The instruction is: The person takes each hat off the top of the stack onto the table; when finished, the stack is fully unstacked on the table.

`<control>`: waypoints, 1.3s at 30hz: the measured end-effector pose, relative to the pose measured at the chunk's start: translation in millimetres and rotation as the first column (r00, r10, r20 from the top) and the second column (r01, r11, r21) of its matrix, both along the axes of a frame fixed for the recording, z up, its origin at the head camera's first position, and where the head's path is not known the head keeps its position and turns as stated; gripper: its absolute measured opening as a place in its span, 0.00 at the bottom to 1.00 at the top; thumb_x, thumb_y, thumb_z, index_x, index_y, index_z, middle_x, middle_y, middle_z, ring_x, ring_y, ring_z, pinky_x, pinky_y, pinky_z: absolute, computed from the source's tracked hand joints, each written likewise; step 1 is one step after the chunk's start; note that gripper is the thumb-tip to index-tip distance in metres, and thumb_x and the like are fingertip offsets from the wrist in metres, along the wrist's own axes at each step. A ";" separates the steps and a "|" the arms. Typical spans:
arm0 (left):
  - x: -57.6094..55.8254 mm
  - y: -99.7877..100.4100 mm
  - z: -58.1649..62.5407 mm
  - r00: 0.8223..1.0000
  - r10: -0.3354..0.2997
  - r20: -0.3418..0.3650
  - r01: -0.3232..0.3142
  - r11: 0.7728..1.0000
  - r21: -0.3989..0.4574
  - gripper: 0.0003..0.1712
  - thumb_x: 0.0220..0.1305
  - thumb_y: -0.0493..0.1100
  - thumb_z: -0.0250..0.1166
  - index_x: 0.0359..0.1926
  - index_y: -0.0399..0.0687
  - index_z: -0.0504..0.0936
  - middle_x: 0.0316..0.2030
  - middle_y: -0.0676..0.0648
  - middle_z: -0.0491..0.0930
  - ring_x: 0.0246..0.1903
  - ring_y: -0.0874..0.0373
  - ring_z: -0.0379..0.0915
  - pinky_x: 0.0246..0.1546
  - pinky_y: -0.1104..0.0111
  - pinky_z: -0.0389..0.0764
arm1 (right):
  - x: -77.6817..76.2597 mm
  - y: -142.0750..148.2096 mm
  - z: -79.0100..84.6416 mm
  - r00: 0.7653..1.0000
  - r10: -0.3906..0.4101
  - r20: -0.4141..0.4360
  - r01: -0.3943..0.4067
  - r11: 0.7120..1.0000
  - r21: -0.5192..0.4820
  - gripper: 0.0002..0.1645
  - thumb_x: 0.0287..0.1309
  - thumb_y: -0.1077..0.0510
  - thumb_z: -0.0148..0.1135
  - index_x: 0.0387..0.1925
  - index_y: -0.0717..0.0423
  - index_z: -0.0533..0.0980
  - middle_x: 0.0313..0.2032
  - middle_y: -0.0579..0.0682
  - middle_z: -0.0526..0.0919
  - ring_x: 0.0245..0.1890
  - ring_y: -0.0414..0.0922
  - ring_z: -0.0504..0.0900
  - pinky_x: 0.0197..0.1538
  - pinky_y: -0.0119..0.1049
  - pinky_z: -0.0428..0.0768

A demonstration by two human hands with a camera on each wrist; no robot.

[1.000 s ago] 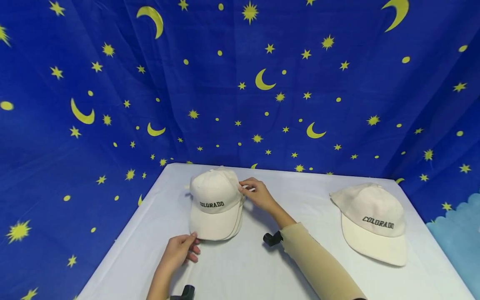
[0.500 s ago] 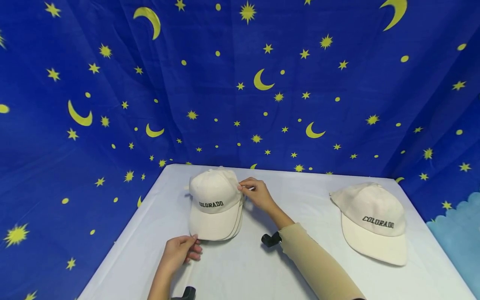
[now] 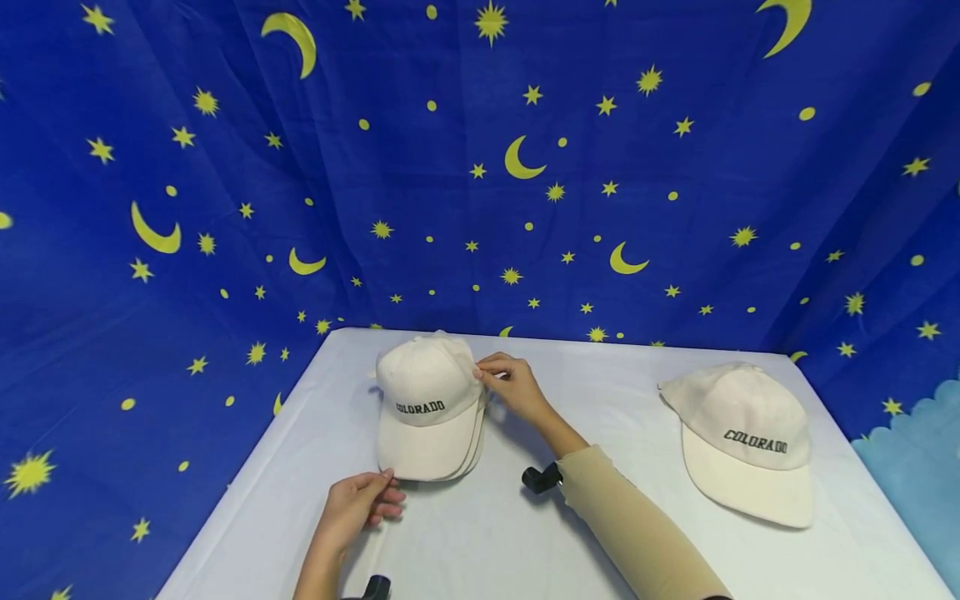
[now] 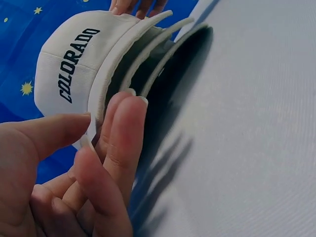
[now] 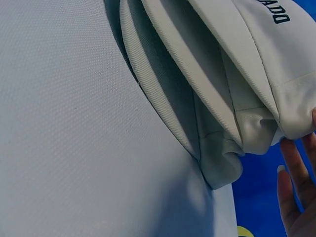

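A cream baseball cap (image 3: 427, 450) lettered COLORADO tops a nested stack at the left of the table, its brim facing me. Two more brims (image 4: 173, 37) show beneath it in the left wrist view, spaced slightly apart. My left hand (image 3: 354, 507) pinches the near left edge of the top brim between thumb and fingers. On the other side, my right hand (image 3: 519, 392) pinches the right lower edge of the top cap's crown. In the right wrist view only some fingers of that hand (image 5: 298, 170) show, under the crown's edge.
Another cream COLORADO cap (image 3: 750, 425) lies apart at the right of the white-covered table (image 3: 600, 367). A blue curtain (image 3: 420, 167) with yellow moons and stars hangs behind and at the sides. Black wrist mounts (image 3: 542, 478) stick out from both forearms.
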State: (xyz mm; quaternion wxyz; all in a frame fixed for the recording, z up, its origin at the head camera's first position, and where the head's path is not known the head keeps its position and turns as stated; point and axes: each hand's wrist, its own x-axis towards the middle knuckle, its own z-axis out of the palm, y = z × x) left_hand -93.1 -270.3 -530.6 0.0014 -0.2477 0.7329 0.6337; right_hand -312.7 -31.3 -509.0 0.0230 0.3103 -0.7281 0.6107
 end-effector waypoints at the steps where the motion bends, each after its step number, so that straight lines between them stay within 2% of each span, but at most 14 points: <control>1: -0.1 -0.3 -0.2 1.000 0.004 -0.002 -0.004 1.000 0.008 0.21 0.72 0.50 0.65 0.43 0.33 0.84 0.28 0.44 0.88 0.24 0.55 0.86 0.18 0.73 0.75 | -0.2 -0.3 0.2 1.000 -0.002 0.003 0.002 1.000 0.001 0.10 0.64 0.63 0.69 0.43 0.66 0.86 0.45 0.61 0.86 0.46 0.52 0.83 0.40 0.30 0.80; 5: 0.1 -0.8 -1.1 1.000 0.029 -0.003 -0.029 0.997 0.075 0.22 0.73 0.52 0.63 0.44 0.33 0.83 0.28 0.46 0.87 0.24 0.57 0.85 0.18 0.73 0.75 | -0.7 -1.6 1.0 1.000 -0.011 0.014 0.011 1.000 0.010 0.09 0.64 0.62 0.70 0.43 0.64 0.87 0.44 0.57 0.87 0.45 0.43 0.82 0.40 0.29 0.80; 7: -0.1 -0.9 -1.3 0.999 0.039 -0.006 -0.038 0.991 0.124 0.22 0.74 0.52 0.62 0.44 0.33 0.82 0.28 0.46 0.86 0.24 0.58 0.85 0.18 0.74 0.75 | -0.4 -1.9 1.4 1.000 -0.011 0.014 0.011 1.000 0.007 0.09 0.64 0.62 0.70 0.43 0.64 0.87 0.44 0.56 0.87 0.44 0.42 0.82 0.40 0.29 0.80; 9: -0.5 -0.9 -1.0 0.999 0.049 -0.009 -0.046 0.983 0.177 0.21 0.75 0.52 0.61 0.43 0.34 0.81 0.28 0.47 0.86 0.24 0.59 0.84 0.18 0.75 0.76 | 0.3 -2.3 1.9 1.000 -0.011 0.010 0.011 1.000 0.003 0.10 0.64 0.62 0.69 0.43 0.64 0.87 0.44 0.56 0.87 0.45 0.43 0.82 0.40 0.30 0.80; 14: -2.9 -2.0 -0.4 0.998 0.068 0.004 -0.066 0.963 0.262 0.17 0.75 0.50 0.61 0.41 0.38 0.79 0.28 0.49 0.84 0.24 0.61 0.84 0.19 0.77 0.78 | 17.3 2.1 27.4 1.000 0.014 0.009 -0.014 1.000 0.009 0.10 0.65 0.66 0.67 0.44 0.69 0.85 0.45 0.63 0.86 0.46 0.53 0.83 0.42 0.36 0.82; 16: -3.9 -1.6 -0.3 0.997 0.075 0.002 -0.073 0.959 0.272 0.16 0.75 0.49 0.61 0.41 0.38 0.79 0.27 0.49 0.84 0.24 0.61 0.83 0.19 0.77 0.78 | 24.4 3.8 38.5 1.000 0.024 0.012 -0.024 1.000 0.014 0.10 0.65 0.68 0.66 0.44 0.72 0.84 0.45 0.65 0.85 0.47 0.55 0.83 0.42 0.36 0.82; 23: -5.2 3.2 -1.5 0.995 0.089 -0.045 -0.078 0.976 0.204 0.15 0.73 0.45 0.64 0.42 0.33 0.80 0.26 0.48 0.83 0.23 0.60 0.84 0.18 0.77 0.76 | 26.6 3.3 42.6 0.999 0.035 0.019 -0.035 0.999 -0.008 0.09 0.65 0.69 0.65 0.44 0.73 0.84 0.46 0.67 0.85 0.48 0.59 0.82 0.40 0.29 0.80; 28: -6.3 3.4 -1.3 0.993 0.111 -0.048 -0.100 0.976 0.192 0.13 0.72 0.45 0.65 0.42 0.35 0.81 0.27 0.49 0.83 0.23 0.61 0.83 0.18 0.76 0.75 | 28.1 2.3 44.9 0.999 0.036 0.012 -0.035 0.999 -0.035 0.09 0.64 0.70 0.66 0.43 0.73 0.84 0.45 0.68 0.85 0.48 0.60 0.83 0.41 0.31 0.81; 33: -5.3 0.7 0.0 0.992 0.122 -0.020 -0.114 0.963 0.246 0.13 0.71 0.46 0.67 0.42 0.39 0.82 0.29 0.50 0.83 0.23 0.62 0.83 0.18 0.77 0.75 | 29.9 1.5 46.2 0.999 0.030 0.025 -0.029 0.999 -0.038 0.10 0.64 0.69 0.66 0.44 0.74 0.84 0.46 0.68 0.85 0.48 0.58 0.83 0.40 0.28 0.80; 37: -5.0 -1.0 2.4 0.993 0.118 -0.006 -0.110 0.942 0.316 0.12 0.71 0.47 0.66 0.40 0.42 0.82 0.31 0.51 0.82 0.23 0.64 0.79 0.17 0.78 0.73 | 27.8 1.2 45.8 0.999 0.024 0.023 -0.024 0.999 -0.025 0.10 0.65 0.69 0.66 0.45 0.73 0.84 0.46 0.66 0.85 0.48 0.58 0.82 0.39 0.27 0.79; 39: -5.1 -1.0 4.3 0.993 0.116 -0.016 -0.103 0.928 0.358 0.11 0.72 0.46 0.65 0.38 0.42 0.82 0.31 0.52 0.81 0.21 0.65 0.75 0.16 0.79 0.70 | 22.0 -0.1 40.4 1.000 0.020 0.012 -0.020 1.000 -0.019 0.10 0.65 0.68 0.65 0.45 0.72 0.84 0.46 0.66 0.85 0.48 0.58 0.82 0.39 0.27 0.79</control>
